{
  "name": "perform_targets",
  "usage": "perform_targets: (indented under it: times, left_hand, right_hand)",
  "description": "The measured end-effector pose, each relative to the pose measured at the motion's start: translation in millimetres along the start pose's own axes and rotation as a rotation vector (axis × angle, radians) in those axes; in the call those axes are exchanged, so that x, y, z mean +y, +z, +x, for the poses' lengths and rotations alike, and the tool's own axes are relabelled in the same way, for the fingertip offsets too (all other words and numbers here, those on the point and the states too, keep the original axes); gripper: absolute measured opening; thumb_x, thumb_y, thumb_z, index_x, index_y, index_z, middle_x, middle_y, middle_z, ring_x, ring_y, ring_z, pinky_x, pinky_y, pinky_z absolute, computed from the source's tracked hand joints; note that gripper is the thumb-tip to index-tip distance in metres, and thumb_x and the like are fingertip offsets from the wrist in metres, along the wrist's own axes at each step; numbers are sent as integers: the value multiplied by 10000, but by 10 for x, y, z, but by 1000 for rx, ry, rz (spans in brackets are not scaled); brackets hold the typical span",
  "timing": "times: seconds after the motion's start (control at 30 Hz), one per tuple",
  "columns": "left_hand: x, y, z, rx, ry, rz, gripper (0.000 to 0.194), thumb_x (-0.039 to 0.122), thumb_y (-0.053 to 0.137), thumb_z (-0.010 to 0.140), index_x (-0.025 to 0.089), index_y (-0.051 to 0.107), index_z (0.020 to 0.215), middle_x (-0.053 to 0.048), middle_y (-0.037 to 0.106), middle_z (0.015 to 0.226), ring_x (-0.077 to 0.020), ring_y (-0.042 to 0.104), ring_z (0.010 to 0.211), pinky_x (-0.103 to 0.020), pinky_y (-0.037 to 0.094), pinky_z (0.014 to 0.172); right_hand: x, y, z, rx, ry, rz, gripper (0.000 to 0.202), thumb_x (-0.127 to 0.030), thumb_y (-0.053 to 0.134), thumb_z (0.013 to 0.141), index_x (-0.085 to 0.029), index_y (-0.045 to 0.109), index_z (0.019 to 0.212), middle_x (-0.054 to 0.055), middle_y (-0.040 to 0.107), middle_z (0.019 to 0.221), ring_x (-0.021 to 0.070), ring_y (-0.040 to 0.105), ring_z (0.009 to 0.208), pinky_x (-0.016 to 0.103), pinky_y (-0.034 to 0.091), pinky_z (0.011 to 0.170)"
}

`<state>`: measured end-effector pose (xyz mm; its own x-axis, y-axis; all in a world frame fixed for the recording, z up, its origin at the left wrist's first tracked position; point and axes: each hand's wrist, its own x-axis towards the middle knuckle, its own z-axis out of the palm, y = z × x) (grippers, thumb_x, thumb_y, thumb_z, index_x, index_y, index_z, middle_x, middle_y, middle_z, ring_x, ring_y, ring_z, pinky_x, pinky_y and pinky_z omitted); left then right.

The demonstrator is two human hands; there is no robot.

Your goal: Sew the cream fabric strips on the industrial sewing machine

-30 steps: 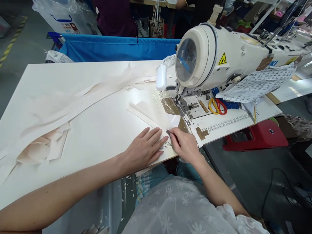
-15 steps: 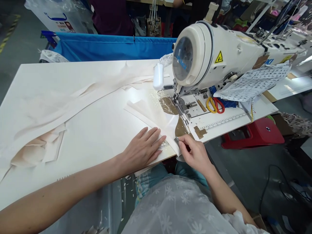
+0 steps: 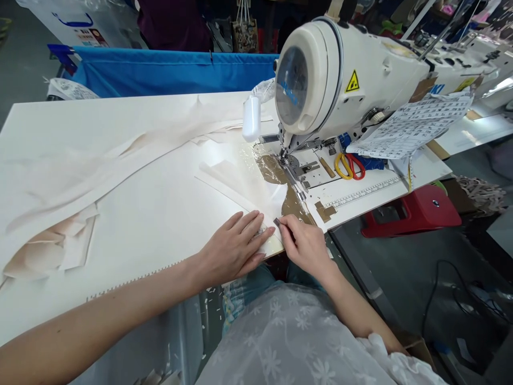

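My left hand (image 3: 236, 243) lies flat with fingers stretched, pressing on the lower edge of a folded piece of cream fabric (image 3: 236, 184). Close beside it, at the fabric's near corner, my right hand (image 3: 306, 243) is closed in a pinch. Between its thumb and forefinger sticks out a small flat grey piece (image 3: 277, 221), too small to name surely, touching or just over the cloth. Beyond the fabric stands a white sewing machine (image 3: 360, 80), its needle area behind and right of the cloth. Part of a printed ruler scale shows near my left fingertips.
A long strip of cream fabric (image 3: 100, 171) runs along the white table (image 3: 152, 224) on the left. Scissors with yellow and red handles (image 3: 349, 166) lie beside the machine. A red stool (image 3: 417, 211) stands right of the table, and a blue cloth bin (image 3: 172, 72) borders its far side.
My right hand has moved left, bringing the grey piece closer to my left fingertips, over the fabric's corner. My left hand stays flat. The view has shifted slightly.
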<state>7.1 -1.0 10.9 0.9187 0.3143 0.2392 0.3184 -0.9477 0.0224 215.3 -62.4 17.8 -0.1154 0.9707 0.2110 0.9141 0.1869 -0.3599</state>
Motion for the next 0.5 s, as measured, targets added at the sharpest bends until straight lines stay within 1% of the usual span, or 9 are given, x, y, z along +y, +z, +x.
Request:
perform_targets:
  times: [0.17,0.3,0.37,0.43,0.5]
  left_hand:
    - [-11,-5,13,14,16,14,432,341,404,1022,107,529,1363,-199,572,1329,-361,510,1279,-504,437,1010]
    - [-5,-15,18,22,9,39,427,349,371,1033,127,537,1358,-183,589,1318,-344,518,1270,-489,453,986]
    - [8,-23,17,20,1,48,423,351,367,1036,136,539,1357,-176,594,1314,-334,521,1267,-480,459,974]
    - [17,-37,15,22,-2,58,415,349,365,1039,144,544,1352,-169,597,1311,-324,528,1261,-475,463,969]
    - [5,-58,12,22,-14,81,403,340,369,1039,147,556,1339,-164,610,1290,-320,541,1245,-478,462,971]
  right_hand:
    - [-16,8,14,-16,-30,-71,197,-199,403,987,-180,599,983,23,721,799,154,648,647,257,321,562]
    - [23,-65,-101,-39,-82,-117,207,-168,406,964,-186,608,920,17,691,732,158,636,641,261,316,570]
    - [48,-121,-204,-48,-74,-120,216,-166,406,965,-190,610,899,6,668,685,151,617,606,262,306,561]
    - [61,-158,-278,-55,-48,-113,217,-173,406,974,-191,612,907,1,669,683,144,607,586,261,301,558]
    - [59,-156,-270,-56,-32,-109,211,-178,409,978,-192,614,930,4,686,714,143,612,601,259,301,565]
